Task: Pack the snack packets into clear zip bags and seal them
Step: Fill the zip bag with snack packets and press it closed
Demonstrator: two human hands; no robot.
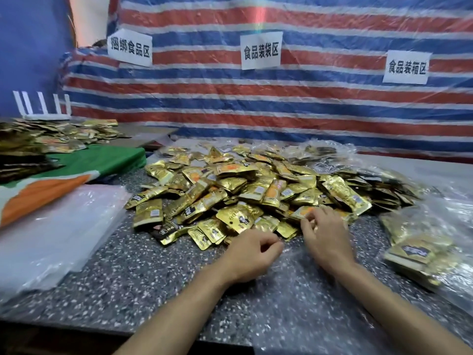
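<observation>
One clear crinkled plastic zip bag (294,262) is laid flat on the speckled stone table (153,278), its long axis judged six-to-twelve. Its far edge touches the heap of gold foil snack packets (256,190) at twelve o'clock, too many to be counted. The left hand (253,254) and right hand (325,239) are curled there; whether film is pinched cannot be told. The right is nearer the packets.

View: a single wide-angle camera, worn on the person's head.
Facing: forward and down, across the surface (153,272) toward the striped tarp wall (332,106) at the back.
Nearness: close; the left hand (252,254) and right hand (325,237) sit at lower centre, forearms entering from the bottom edge.
Height: it seems a little above the surface, though the wide lens bends the edges.
</observation>
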